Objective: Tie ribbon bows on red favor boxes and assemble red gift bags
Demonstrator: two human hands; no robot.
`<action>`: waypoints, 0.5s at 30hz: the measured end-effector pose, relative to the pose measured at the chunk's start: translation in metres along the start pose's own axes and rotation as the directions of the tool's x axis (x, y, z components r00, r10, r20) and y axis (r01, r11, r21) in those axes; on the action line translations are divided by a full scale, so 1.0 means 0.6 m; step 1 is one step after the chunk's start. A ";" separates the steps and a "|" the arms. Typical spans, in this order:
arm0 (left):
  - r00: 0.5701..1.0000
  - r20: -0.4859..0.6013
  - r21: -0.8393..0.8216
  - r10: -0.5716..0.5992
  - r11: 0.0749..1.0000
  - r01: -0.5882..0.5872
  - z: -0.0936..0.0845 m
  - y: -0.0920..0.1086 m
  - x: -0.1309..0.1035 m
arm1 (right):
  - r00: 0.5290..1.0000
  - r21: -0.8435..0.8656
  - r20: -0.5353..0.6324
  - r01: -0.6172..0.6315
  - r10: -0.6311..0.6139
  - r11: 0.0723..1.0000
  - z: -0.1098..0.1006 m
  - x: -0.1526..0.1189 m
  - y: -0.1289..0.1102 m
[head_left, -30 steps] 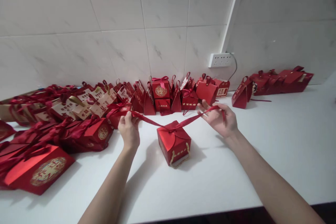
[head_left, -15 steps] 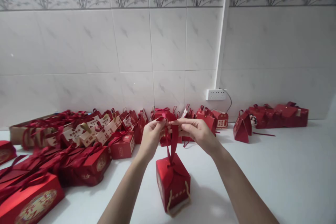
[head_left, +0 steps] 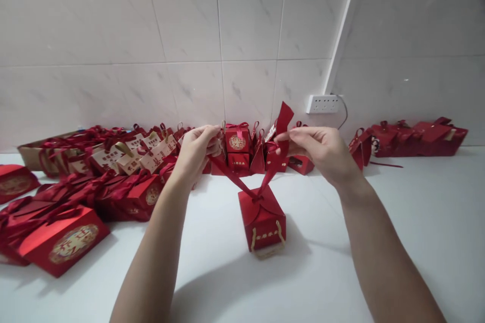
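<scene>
A small red box (head_left: 265, 219) with a folded top and a gold cord handle on its front stands on the white table in front of me. A red ribbon (head_left: 237, 179) comes out of its top and spreads in a V. My left hand (head_left: 200, 149) pinches one end of the ribbon, up and to the left of the box. On the other side my right hand (head_left: 316, 149) grips the other end between thumb and fingers, with the ribbon's tip sticking up above them.
Many red boxes with ribbons (head_left: 76, 242) crowd the left, some in a cardboard tray (head_left: 28, 154). More stand along the tiled wall, behind my hands and at the far right (head_left: 439, 139). A white socket strip (head_left: 323, 104) is on the wall.
My hands were close together above the box; they have moved apart, drawing the two ribbon ends outward. The view has tilted down, showing more table.
</scene>
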State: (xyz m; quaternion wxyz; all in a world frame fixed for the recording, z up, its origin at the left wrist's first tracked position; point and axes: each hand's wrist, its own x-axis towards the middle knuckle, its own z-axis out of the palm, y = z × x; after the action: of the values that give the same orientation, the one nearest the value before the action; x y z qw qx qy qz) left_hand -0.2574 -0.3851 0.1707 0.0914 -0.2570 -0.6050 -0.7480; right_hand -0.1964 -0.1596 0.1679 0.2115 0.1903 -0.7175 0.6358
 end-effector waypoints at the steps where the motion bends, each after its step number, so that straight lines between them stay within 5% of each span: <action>1: 0.999 0.029 0.094 -0.041 0.995 0.038 -0.006 0.005 -0.002 | 0.999 -0.074 0.031 -0.024 0.027 0.997 -0.006 -0.002 -0.004; 3: 0.995 0.048 0.368 -0.087 0.928 0.064 -0.016 0.016 -0.009 | 0.989 -0.244 0.089 -0.094 0.119 0.965 -0.019 -0.007 -0.012; 5: 0.996 0.062 0.653 -0.063 0.757 0.007 -0.018 0.022 -0.017 | 0.964 -0.409 0.102 -0.183 0.245 0.894 -0.029 -0.010 -0.018; 8: 0.971 0.209 0.834 -0.115 0.539 -0.115 -0.001 0.015 -0.031 | 0.911 -0.624 0.112 -0.247 0.397 0.741 -0.030 -0.011 -0.017; 13: 0.740 0.427 0.878 -0.520 0.434 -0.202 0.051 -0.038 -0.052 | 0.708 -0.869 0.267 -0.116 0.654 0.481 0.018 -0.010 0.015; 15: 0.714 0.449 0.870 -0.537 0.445 -0.212 0.063 -0.059 -0.055 | 0.650 -0.897 0.315 -0.034 0.692 0.440 0.043 -0.012 0.031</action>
State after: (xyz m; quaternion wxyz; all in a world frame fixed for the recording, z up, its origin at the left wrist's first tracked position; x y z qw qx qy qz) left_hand -0.2350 -0.3461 0.1291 -0.0956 -0.3580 -0.9114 -0.1790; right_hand -0.2021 -0.1827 0.1460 -0.1435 0.0994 -0.9753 0.1355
